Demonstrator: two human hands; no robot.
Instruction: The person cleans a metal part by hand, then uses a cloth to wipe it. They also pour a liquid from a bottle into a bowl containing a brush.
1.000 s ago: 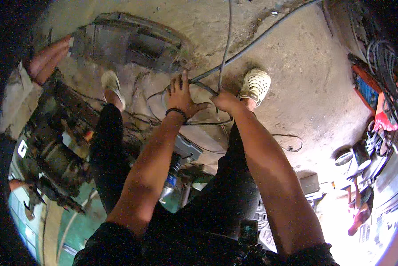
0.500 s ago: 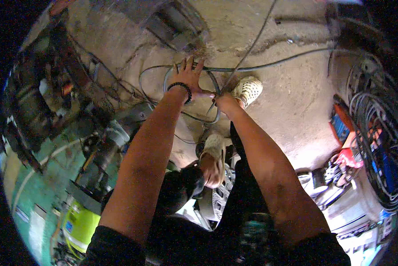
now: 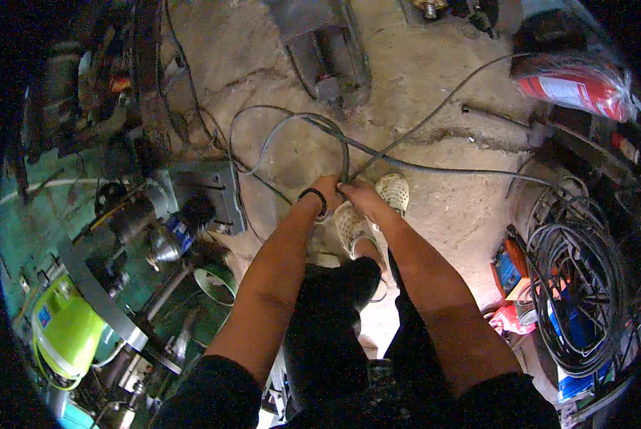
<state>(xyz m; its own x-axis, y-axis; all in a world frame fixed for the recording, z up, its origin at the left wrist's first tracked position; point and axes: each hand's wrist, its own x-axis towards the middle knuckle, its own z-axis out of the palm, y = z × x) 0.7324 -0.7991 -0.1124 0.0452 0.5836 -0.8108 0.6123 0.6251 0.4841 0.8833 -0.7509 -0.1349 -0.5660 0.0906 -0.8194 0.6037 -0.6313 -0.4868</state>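
Head view: mid-frame, I see right hand [image 3: 361,196] closed on cable [image 3: 346,159], loops just above. Left hand [image 3: 327,191] curls alongside, hold unclear.

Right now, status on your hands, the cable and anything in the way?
Right hand gripping the dark cable; left hand right beside it, grip unclear. Cable loops across the floor. Pale shoes close by both hands.

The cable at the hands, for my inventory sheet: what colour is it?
The cable is dark grey, showing best in the head view.
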